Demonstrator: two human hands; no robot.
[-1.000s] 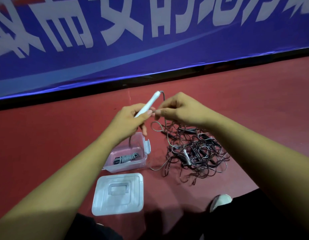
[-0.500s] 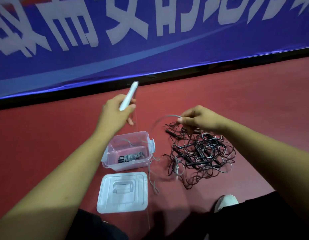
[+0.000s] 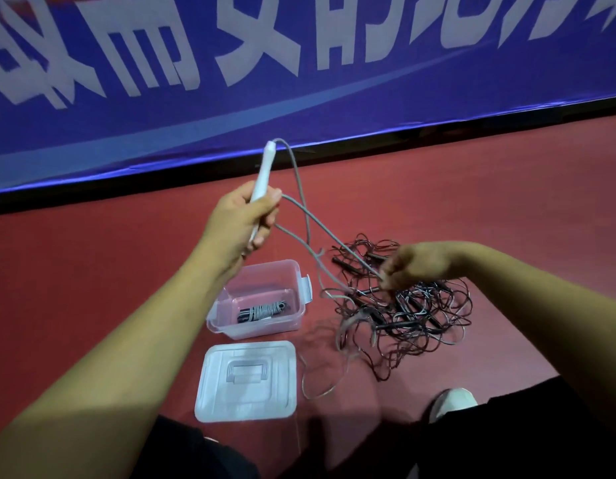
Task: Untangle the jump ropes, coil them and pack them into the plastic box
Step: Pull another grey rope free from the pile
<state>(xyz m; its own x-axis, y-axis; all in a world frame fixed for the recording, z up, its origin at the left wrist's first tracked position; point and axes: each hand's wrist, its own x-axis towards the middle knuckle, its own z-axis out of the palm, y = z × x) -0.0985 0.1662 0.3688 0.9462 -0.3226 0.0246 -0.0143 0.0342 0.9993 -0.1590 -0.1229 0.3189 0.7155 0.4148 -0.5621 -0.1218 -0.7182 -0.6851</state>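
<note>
Grey cord (image 3: 330,236) runs from the white handle (image 3: 263,174) clenched in the left hand (image 3: 241,223) to the right hand (image 3: 417,267), which pinches it above the tangle (image 3: 413,323) beside the plastic box (image 3: 289,267), so a hard tug could cinch knots or drag the pile.

Both forearms are bare right up to the frame's edge, and the left hand (image 3: 241,219) and right hand (image 3: 417,267) are bare too. Down at the bottom, plain black cloth covers the left leg (image 3: 196,454) and the right leg (image 3: 506,440). There's a white shoe (image 3: 453,402), rounded at the toe, showing beside the dark cloth.
</note>
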